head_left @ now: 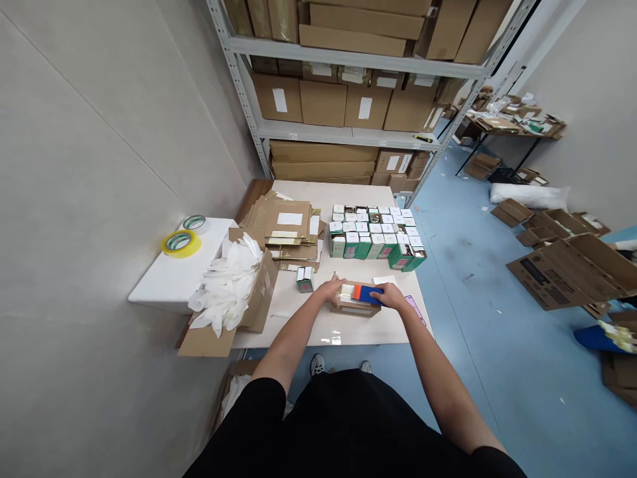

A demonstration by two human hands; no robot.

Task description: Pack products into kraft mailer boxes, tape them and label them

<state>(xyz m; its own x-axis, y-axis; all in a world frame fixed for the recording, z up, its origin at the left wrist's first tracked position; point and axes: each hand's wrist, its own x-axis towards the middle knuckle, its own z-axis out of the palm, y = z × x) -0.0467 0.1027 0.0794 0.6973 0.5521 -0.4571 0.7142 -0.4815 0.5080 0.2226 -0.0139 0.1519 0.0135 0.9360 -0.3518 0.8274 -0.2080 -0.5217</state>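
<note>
A small brown cardboard box (352,307) lies near the front edge of the white table (318,325). My left hand (332,289) rests on the box's left end with the fingers curled over it. My right hand (391,297) grips a blue and orange tape dispenser (368,294) pressed on the top of the box. A single green and white carton (304,279) stands just left of my left hand.
Several green and white cartons (375,236) stand in rows at the table's back right. Flat cardboard sleeves (286,229) are stacked at the back left. An open box of white packing material (226,289) and tape rolls (182,242) sit left. Shelves (348,63) hold cartons; cardboard litters the blue floor (562,265).
</note>
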